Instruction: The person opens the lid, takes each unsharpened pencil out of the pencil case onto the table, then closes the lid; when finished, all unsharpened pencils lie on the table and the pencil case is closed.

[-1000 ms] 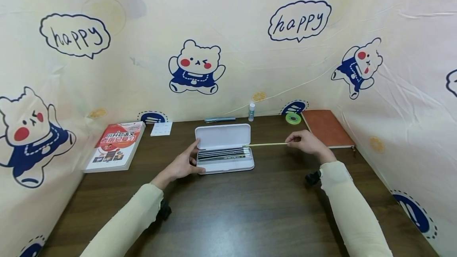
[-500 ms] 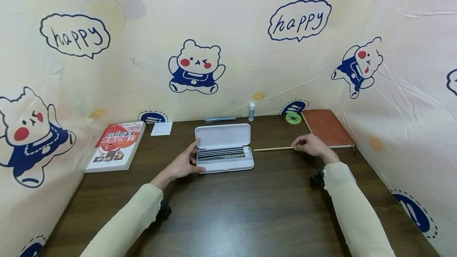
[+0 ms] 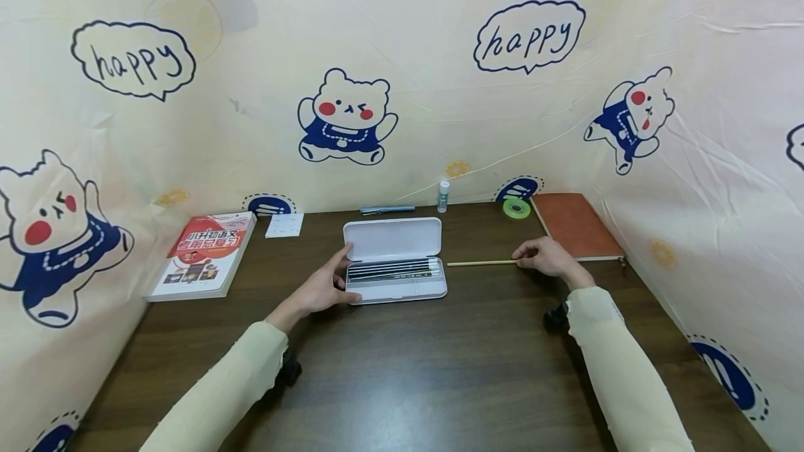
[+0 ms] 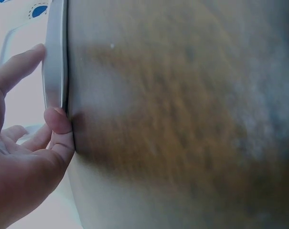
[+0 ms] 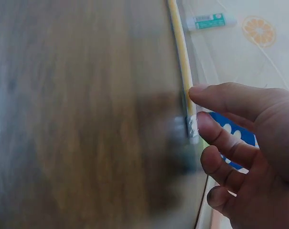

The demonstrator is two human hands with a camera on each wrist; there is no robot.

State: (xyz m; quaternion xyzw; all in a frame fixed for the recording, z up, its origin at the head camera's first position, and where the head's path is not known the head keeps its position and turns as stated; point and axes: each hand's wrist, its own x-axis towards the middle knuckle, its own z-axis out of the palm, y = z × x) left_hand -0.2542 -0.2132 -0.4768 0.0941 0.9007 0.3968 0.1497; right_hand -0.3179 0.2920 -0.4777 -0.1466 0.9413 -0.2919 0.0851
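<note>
While I watch from the head view, my left hand (image 3: 320, 289) rests at the 9 o'clock end of the open white pencil case (image 3: 396, 280), thumb and forefinger spread and touching its edge; the left wrist view shows the thumb pressed against the case's rim. Dark pencils (image 3: 392, 270) lie in a row inside the tray. At 3 o'clock from the case, a yellow pencil (image 3: 480, 263) lies flat on the dark wooden surface (image 3: 402, 368), just apart from the case. My right hand (image 3: 545, 257) sits at its far end, fingers (image 5: 230, 102) loosely curled, the fingertips touching the pencil's metal-capped end. Toward 12 o'clock stand a glue stick (image 3: 443, 196) and a green tape roll (image 3: 516, 208).
</note>
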